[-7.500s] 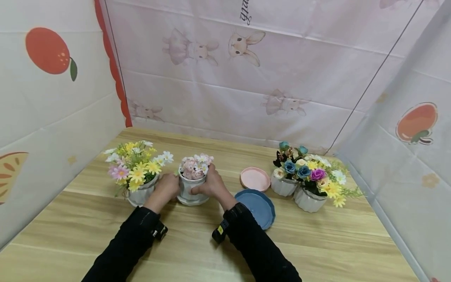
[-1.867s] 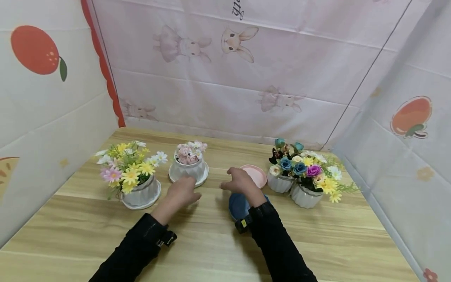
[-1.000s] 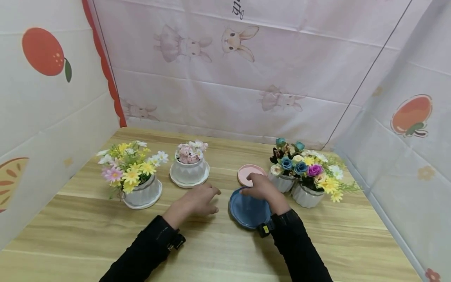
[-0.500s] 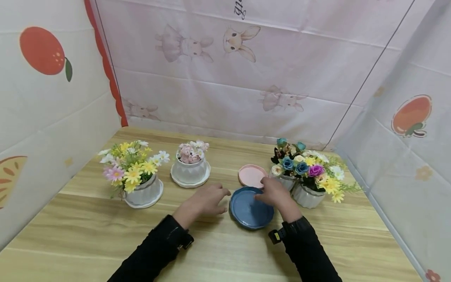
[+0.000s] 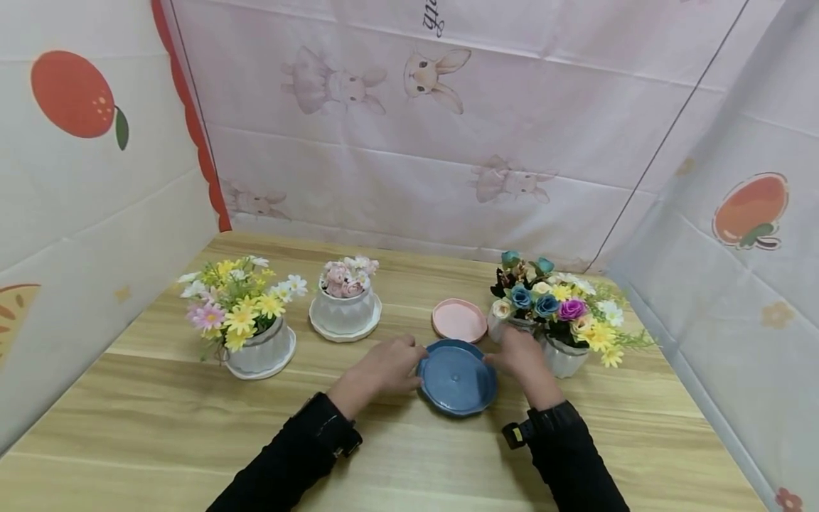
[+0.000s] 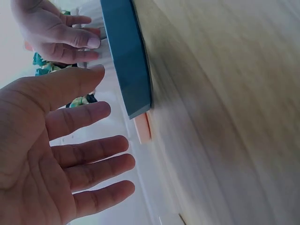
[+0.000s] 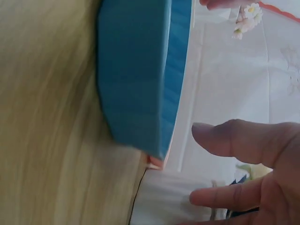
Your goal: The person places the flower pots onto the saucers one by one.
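A blue scalloped saucer (image 5: 456, 380) lies flat on the wooden table between the two hands. At its left rim is my left hand (image 5: 386, 366), fingers spread and fairly straight; in the left wrist view its fingertips are apart from the saucer's side wall (image 6: 125, 61). My right hand (image 5: 521, 359) is at the right rim, thumb toward it; the right wrist view has thumb and fingers extended, with a gap to the saucer wall (image 7: 131, 70). Just behind the blue saucer sits a smaller pink saucer (image 5: 458, 319). Neither hand holds anything.
Two flower pots on white saucers stand left: yellow daisies (image 5: 239, 320) and pink roses (image 5: 344, 281). Close behind my right hand are two more white pots, one with blue roses (image 5: 521, 297), one with mixed flowers (image 5: 571, 310). Printed cloth walls (image 5: 358, 178) enclose the table.
The pink rose pot, gripped by both hands earlier, now stands farther back, released. Both hands have since moved right, to either side of the blue saucer, which stays put.
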Demonstrator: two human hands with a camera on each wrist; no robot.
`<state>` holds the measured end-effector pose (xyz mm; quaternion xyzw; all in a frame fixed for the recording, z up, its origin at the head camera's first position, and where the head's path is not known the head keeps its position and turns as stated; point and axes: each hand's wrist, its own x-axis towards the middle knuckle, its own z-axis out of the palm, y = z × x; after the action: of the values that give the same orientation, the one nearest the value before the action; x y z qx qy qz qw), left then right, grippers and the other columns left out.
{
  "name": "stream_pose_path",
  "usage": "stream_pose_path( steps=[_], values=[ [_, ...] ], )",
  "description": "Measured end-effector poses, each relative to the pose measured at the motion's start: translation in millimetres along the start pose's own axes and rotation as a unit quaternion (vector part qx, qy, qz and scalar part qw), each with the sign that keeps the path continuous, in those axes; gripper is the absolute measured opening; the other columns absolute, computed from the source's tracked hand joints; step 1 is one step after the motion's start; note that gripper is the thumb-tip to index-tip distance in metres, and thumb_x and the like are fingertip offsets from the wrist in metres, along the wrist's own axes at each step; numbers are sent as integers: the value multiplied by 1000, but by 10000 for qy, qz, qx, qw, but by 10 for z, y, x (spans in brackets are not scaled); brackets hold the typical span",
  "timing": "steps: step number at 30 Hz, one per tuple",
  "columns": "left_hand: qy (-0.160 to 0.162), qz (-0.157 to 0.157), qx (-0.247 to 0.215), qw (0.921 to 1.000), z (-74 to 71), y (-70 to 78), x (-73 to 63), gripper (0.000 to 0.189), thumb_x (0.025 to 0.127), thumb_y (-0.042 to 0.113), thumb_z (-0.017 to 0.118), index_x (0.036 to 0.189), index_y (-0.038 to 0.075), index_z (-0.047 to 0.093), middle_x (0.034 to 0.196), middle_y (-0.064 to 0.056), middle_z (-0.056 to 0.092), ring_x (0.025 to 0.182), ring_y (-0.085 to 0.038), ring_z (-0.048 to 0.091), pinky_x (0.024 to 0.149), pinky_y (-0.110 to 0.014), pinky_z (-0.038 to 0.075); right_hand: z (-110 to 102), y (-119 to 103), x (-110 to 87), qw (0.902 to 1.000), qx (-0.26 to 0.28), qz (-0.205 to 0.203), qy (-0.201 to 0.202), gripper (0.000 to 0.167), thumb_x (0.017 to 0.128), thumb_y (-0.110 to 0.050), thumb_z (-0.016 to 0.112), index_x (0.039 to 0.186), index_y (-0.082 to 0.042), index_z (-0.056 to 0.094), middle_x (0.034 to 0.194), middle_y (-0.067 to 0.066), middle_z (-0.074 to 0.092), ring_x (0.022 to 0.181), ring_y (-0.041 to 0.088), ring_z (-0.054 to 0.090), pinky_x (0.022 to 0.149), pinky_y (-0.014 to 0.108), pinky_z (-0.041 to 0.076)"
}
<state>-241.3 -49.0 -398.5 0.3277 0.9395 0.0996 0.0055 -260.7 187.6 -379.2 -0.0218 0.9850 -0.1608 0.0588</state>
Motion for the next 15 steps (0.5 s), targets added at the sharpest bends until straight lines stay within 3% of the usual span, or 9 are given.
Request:
stream_pose_path(
  steps=[4,15],
  values=[
    [-18,-88,-148,9998,26,9,13,40,79,26,74,112,7,66,97,-7,57,83,-16,54,69,-29,48,-18,61,3,9995,174,264,24,53,77,-27,75,110,11,57,106,28,58,98,43,53,80,48,44],
    [-22,-77,-320,9995,87,15,94,35,80,24,73,107,3,65,90,-5,55,80,-15,53,70,-29,47,-26,213,12,9988,349,273,202,44,77,-23,74,100,13,61,97,27,60,90,39,56,77,46,45]
  ],
)
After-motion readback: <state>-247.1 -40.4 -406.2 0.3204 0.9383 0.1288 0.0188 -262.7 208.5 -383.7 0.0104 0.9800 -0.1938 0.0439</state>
